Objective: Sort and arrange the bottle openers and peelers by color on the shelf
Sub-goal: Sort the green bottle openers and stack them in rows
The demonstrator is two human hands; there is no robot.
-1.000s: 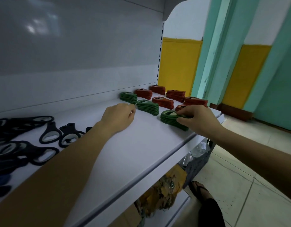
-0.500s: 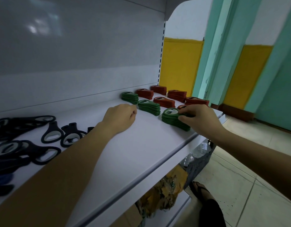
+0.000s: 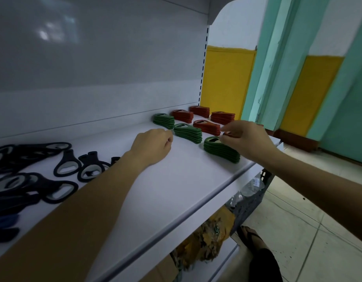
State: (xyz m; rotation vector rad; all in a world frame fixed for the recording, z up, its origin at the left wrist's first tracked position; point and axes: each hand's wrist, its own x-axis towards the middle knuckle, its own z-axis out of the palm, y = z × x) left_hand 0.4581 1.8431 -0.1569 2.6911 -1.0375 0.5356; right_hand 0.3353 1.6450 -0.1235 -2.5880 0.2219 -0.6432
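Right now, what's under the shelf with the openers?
Under the shelf sit crumpled yellow-brown wrappers and a dark crate holding clear plastic. A sandalled foot stands on the floor beside them. The shelf covers whatever lies farther back.
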